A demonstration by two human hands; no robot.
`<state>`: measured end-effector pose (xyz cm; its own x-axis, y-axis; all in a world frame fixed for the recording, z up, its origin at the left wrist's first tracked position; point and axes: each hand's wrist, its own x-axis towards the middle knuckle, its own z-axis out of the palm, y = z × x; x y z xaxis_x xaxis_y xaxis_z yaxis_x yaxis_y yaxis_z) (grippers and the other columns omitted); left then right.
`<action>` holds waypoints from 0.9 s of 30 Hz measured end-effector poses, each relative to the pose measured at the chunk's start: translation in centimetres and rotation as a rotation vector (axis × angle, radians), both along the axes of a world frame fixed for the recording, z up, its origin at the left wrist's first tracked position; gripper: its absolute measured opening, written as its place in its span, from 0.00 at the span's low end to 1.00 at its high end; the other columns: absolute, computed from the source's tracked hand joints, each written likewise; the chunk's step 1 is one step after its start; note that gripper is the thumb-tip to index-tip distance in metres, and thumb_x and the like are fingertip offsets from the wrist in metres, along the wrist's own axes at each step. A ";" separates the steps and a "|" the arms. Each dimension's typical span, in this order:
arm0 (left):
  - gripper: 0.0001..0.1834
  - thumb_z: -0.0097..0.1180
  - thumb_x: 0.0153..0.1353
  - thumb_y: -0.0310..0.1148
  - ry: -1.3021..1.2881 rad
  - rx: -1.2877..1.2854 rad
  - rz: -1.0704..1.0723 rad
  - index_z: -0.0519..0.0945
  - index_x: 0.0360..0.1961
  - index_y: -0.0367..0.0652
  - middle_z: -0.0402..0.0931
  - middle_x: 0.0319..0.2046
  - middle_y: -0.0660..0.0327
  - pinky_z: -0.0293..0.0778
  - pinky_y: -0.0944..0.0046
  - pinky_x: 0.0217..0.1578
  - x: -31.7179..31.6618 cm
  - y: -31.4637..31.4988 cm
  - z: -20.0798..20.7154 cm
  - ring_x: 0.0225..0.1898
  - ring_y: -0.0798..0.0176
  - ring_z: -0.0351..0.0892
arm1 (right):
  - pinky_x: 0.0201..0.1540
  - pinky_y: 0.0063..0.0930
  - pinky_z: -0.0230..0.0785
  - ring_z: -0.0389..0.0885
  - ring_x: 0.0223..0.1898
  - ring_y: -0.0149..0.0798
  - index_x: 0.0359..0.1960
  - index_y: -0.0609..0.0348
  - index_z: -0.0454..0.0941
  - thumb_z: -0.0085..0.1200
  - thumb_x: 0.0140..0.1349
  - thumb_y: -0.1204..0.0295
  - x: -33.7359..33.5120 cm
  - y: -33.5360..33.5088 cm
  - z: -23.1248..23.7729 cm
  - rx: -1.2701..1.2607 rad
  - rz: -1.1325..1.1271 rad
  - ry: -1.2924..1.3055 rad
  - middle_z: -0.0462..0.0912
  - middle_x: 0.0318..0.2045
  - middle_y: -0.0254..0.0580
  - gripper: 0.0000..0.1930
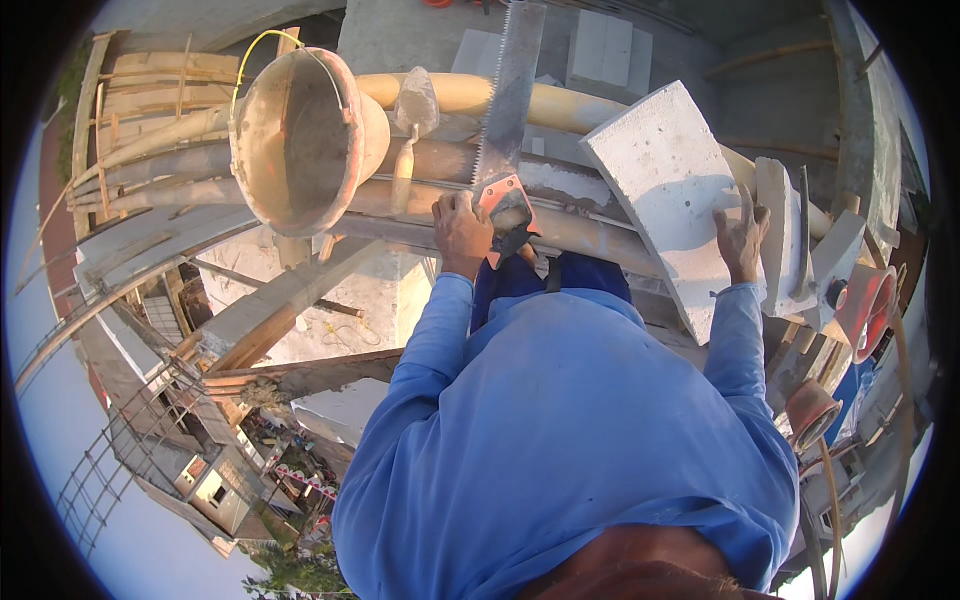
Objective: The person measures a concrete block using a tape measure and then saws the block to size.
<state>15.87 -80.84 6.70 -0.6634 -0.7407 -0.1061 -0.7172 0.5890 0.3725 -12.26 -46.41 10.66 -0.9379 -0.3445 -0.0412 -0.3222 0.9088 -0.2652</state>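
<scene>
My left hand (463, 232) is closed at the orange and black handle of a handsaw (510, 100), whose long toothed blade points away from me. On the right, a pale lightweight concrete block (665, 185) lies tilted across the poles. My right hand (742, 235) grips its right edge, thumb on the broad face; the other fingers are partly hidden. Left of the saw, a trowel (417, 105) with a wooden handle rests on the poles. Farther left, a mortar-stained bucket (300, 140) with a yellow handle is tipped, its mouth toward me.
Thick round poles (450, 160) form the platform before me. More cut block pieces (780, 230) and a red-rimmed bucket (868, 310) stand at the right. White blocks (610, 50) sit beyond the poles. A wooden beam (290, 300) and a drop toward lower buildings lie left.
</scene>
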 end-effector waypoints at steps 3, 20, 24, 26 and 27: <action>0.24 0.59 0.53 0.34 -0.164 -0.260 0.085 0.71 0.51 0.34 0.70 0.46 0.40 0.69 0.48 0.50 0.4 -6.9 -1.2 0.51 0.41 0.68 | 0.58 0.45 0.59 0.66 0.52 0.53 0.55 0.51 0.74 0.60 0.52 0.69 4.6 0.1 0.0 -0.070 -0.042 0.155 0.70 0.46 0.51 0.25; 0.24 0.60 0.42 0.31 -0.095 0.311 0.219 0.74 0.39 0.23 0.77 0.33 0.42 0.77 0.48 0.33 -0.9 -13.8 -4.6 0.30 0.47 0.80 | 0.46 0.32 0.70 0.81 0.39 0.43 0.40 0.63 0.80 0.50 0.63 0.65 18.1 20.9 3.3 -0.584 -1.308 0.430 0.83 0.35 0.49 0.14; 0.24 0.61 0.41 0.32 0.128 0.284 0.255 0.74 0.37 0.22 0.77 0.32 0.43 0.76 0.49 0.30 -3.1 -10.4 0.2 0.28 0.49 0.79 | 0.38 0.27 0.71 0.81 0.32 0.34 0.41 0.62 0.80 0.52 0.61 0.66 17.6 27.1 2.0 -0.771 -1.510 0.496 0.83 0.33 0.41 0.13; 0.25 0.62 0.40 0.32 0.202 0.275 0.298 0.74 0.37 0.22 0.77 0.32 0.44 0.75 0.50 0.29 -3.8 -7.8 2.1 0.27 0.49 0.79 | 0.35 0.25 0.70 0.79 0.31 0.32 0.43 0.62 0.79 0.52 0.62 0.64 15.4 30.3 1.2 -0.799 -1.529 0.487 0.82 0.33 0.39 0.15; 0.25 0.62 0.40 0.32 0.220 0.275 0.319 0.74 0.36 0.22 0.77 0.31 0.44 0.75 0.50 0.28 -4.5 -5.9 3.0 0.26 0.50 0.78 | 0.33 0.24 0.69 0.79 0.29 0.31 0.43 0.62 0.79 0.52 0.62 0.64 14.5 32.6 0.7 -0.822 -1.560 0.506 0.81 0.32 0.38 0.15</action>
<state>11.36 -86.73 9.68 -0.4360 -0.8752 -0.2095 -0.7328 0.2101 0.6472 2.19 -13.83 11.39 -0.2527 0.9673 0.0233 0.4093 0.1287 -0.9033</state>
